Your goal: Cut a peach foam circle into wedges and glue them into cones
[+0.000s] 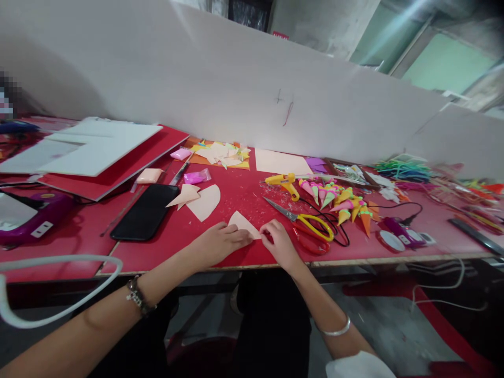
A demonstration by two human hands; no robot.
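Note:
A pale peach paper fan-shaped piece (pixel 243 222) lies on the red tabletop between my hands. My left hand (pixel 220 242) rests palm down on its lower left part, fingers laid flat across the paper; the thumb is hidden. At the paper's right corner, my right hand (pixel 280 245) has its thumb and forefinger pinched together on the edge. Two more peach pieces lie to the left: a rounded cut-out (pixel 208 202) and a pointed cut-out (pixel 185 194) overlapping it. Yellow-and-red-handled scissors (pixel 293 216) lie with their blades apart, right of the paper.
A black phone (pixel 145 212) lies left. Behind are paper scraps (pixel 222 153), a peach sheet (pixel 281 160) and a yellow glue gun (pixel 284 181). Several small colourful cones (pixel 334 198) lie right, near a purple device (pixel 403 231). White boards (pixel 106 142) are stacked at left.

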